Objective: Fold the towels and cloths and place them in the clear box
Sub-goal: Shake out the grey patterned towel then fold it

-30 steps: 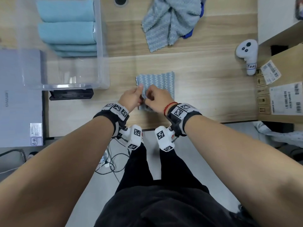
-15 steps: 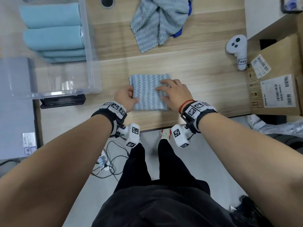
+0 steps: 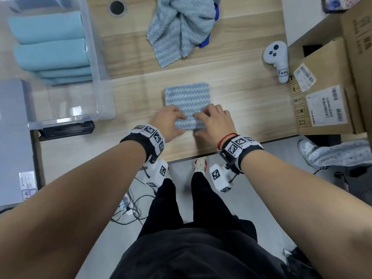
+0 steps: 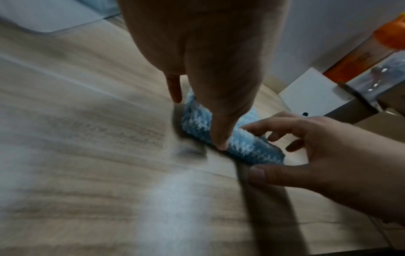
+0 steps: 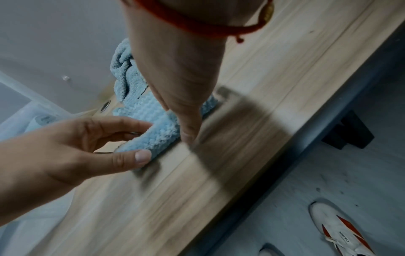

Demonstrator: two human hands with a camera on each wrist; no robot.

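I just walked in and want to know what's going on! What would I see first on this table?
First you'd see two hands, the left hand and right hand, gripping the near edge of a small folded zigzag cloth in the middle of the wooden table. At the far left stands a clear box with folded teal towels inside, and a crumpled cloth waits at the back.

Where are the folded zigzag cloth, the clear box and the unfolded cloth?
folded zigzag cloth [image 3: 186, 97]: head view, its bare far half.
clear box [image 3: 94, 57]: head view, its right wall.
unfolded cloth [image 3: 179, 27]: head view, middle of the crumpled heap.
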